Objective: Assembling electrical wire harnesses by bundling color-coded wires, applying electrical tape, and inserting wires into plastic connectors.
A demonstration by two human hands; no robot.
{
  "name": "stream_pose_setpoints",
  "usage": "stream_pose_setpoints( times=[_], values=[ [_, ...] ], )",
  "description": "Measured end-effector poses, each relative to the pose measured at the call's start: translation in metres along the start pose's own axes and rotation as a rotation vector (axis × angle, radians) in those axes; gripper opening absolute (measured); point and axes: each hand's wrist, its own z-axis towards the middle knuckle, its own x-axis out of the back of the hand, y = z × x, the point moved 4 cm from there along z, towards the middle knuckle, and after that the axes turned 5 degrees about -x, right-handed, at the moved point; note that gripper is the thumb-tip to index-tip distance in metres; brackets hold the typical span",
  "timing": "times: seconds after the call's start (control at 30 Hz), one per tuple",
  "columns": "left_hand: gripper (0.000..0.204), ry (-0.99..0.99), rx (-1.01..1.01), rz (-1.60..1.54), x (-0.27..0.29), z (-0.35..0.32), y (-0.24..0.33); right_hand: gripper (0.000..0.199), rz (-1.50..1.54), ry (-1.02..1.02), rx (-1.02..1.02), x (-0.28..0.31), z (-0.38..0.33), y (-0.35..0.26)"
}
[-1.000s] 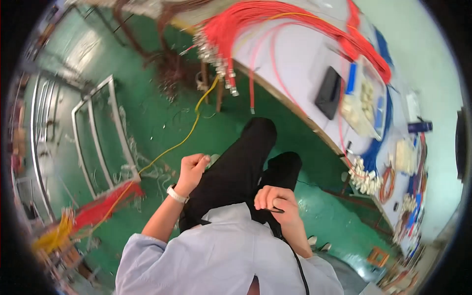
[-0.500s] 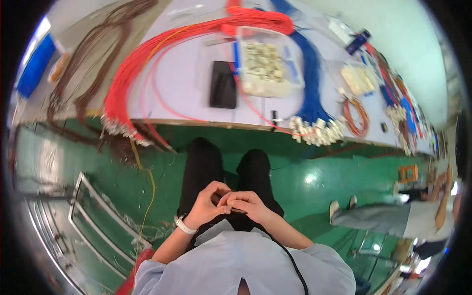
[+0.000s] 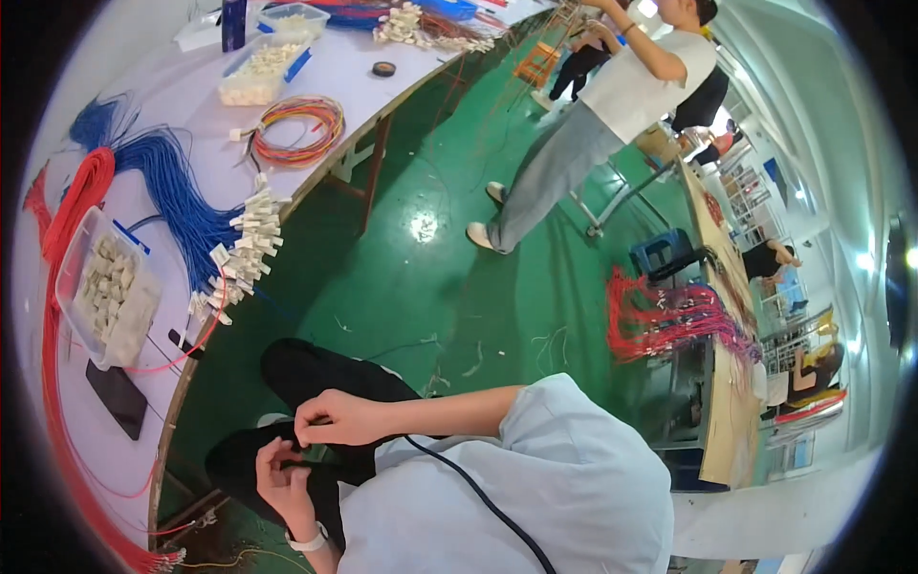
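My left hand, with a white band at its wrist, is over my lap, fingers loosely bent and apart, and I see nothing in it. Just above and beside it is my right hand, its fingers curled in toward the thumb. Whatever those fingers may hold is too small or hidden to make out. Both hands are over my dark trousers, away from the table. Nearest to them on the table lie a flat black rectangular object and a clear plastic box of small white connectors.
Along the table lie red wires, blue wires with white connectors, a coiled wire bundle and a black tape roll. A person stands on the green floor. Another bench bears red wires.
My view has swung to the right, so the table now sits at the left and more of the room shows. My hands, close together before, are now slightly apart.
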Motion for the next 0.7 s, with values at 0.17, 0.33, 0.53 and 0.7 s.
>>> stream_pose_setpoints(
  times=[0.17,0.33,0.53,0.7],
  values=[
    [0.03,-0.085,-0.114,0.21,-0.022,0.013,0.02,0.017,0.041,-0.002,-0.147,0.001,0.0,0.016],
    [0.018,0.036,-0.161,0.415,0.006,0.0,0.027,0.017,0.132,-0.097,-0.124,-0.021,0.023,0.017],
    [0.013,0.244,-0.076,0.532,0.038,-0.002,0.022,0.019,0.076,-0.039,-0.115,-0.03,0.044,0.035],
    [0.014,0.343,-0.11,0.814,0.066,0.0,0.032,0.017,0.208,-0.095,-0.096,-0.035,0.046,0.029]
  ],
)
